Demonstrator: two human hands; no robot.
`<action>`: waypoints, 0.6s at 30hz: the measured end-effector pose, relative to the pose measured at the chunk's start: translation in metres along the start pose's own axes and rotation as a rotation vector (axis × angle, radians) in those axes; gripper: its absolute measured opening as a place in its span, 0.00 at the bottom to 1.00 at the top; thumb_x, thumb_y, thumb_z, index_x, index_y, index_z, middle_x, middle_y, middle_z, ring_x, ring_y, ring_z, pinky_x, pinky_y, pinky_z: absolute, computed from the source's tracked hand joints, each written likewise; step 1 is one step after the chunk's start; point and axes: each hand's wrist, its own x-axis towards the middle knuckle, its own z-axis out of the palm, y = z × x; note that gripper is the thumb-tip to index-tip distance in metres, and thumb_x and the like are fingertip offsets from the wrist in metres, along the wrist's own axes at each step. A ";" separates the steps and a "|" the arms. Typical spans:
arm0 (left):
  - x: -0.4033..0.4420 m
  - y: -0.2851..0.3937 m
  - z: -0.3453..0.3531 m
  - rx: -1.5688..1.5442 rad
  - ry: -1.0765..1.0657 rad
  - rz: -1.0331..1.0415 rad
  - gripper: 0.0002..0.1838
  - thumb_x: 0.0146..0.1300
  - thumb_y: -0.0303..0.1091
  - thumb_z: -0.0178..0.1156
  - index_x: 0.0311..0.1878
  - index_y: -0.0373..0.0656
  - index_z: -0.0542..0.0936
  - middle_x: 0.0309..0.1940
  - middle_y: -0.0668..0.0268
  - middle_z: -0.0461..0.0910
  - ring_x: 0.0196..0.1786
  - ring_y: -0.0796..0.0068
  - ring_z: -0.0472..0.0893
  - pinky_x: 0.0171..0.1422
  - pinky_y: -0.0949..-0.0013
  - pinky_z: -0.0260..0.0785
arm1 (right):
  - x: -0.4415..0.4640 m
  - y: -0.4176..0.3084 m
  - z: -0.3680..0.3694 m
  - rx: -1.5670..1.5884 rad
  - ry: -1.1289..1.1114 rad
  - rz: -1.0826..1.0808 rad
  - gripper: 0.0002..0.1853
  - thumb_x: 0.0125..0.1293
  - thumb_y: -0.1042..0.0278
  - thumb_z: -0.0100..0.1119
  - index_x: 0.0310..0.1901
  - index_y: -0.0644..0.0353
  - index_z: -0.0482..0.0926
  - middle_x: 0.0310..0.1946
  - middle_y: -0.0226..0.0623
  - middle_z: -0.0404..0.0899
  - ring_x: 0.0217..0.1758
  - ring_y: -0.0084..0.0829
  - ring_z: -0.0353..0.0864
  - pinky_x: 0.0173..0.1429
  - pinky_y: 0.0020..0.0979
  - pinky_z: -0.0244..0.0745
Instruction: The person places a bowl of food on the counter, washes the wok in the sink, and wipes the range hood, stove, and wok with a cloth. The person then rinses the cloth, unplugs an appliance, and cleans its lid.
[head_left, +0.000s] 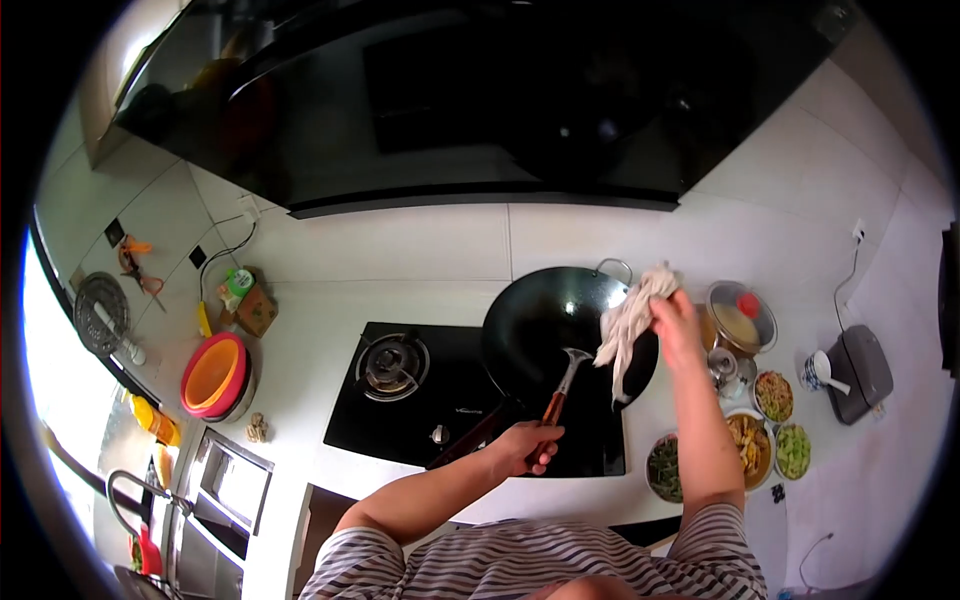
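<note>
My left hand (528, 448) is closed around the brown handle of a wok spatula (566, 382), whose metal head is over the near part of the black wok (535, 310). In my right hand (676, 322) is a crumpled whitish cloth (628, 325), gripped at its upper end. The cloth hangs down over the wok's right side and covers part of the rim. A metal loop handle (614, 268) shows at the wok's far edge. The wok sits on the right side of a black gas hob (450, 355), hiding the burner beneath it.
To the right stand a bowl of green leaves (664, 470), a bowl of yellowish food (750, 445), several smaller dishes and a metal pot (765, 315). Left of the hob are stacked basins (214, 375) and a sink (228, 475). A dark range hood (480, 110) overhangs the back.
</note>
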 end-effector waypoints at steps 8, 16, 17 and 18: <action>-0.050 -0.008 -0.016 0.305 -0.072 0.089 0.09 0.60 0.36 0.56 0.35 0.41 0.71 0.17 0.71 0.69 0.12 0.84 0.67 0.14 0.78 0.58 | 0.196 0.030 0.143 0.072 0.195 -0.395 0.13 0.47 0.70 0.61 0.32 0.58 0.67 0.26 0.27 0.70 0.22 0.18 0.67 0.23 0.22 0.63; -0.061 -0.035 -0.044 0.283 0.002 0.144 0.09 0.58 0.35 0.57 0.31 0.39 0.72 0.16 0.69 0.70 0.12 0.83 0.66 0.14 0.79 0.56 | 0.194 0.147 0.424 0.639 0.055 0.174 0.26 0.44 0.82 0.57 0.48 0.60 0.65 0.41 0.40 0.70 0.38 0.37 0.75 0.38 0.38 0.75; -0.047 -0.045 -0.059 0.286 -0.030 0.202 0.08 0.58 0.34 0.57 0.31 0.39 0.72 0.16 0.69 0.70 0.12 0.83 0.67 0.14 0.79 0.56 | 0.191 0.153 0.443 0.712 -0.003 0.214 0.26 0.45 0.82 0.57 0.49 0.60 0.65 0.44 0.41 0.71 0.43 0.41 0.76 0.44 0.43 0.77; -0.049 -0.043 -0.061 0.291 -0.032 0.222 0.09 0.58 0.34 0.57 0.31 0.38 0.72 0.16 0.69 0.70 0.12 0.83 0.67 0.14 0.79 0.56 | 0.185 0.149 0.447 0.873 -0.099 0.226 0.27 0.39 0.85 0.56 0.46 0.59 0.66 0.35 0.39 0.70 0.31 0.35 0.75 0.28 0.36 0.75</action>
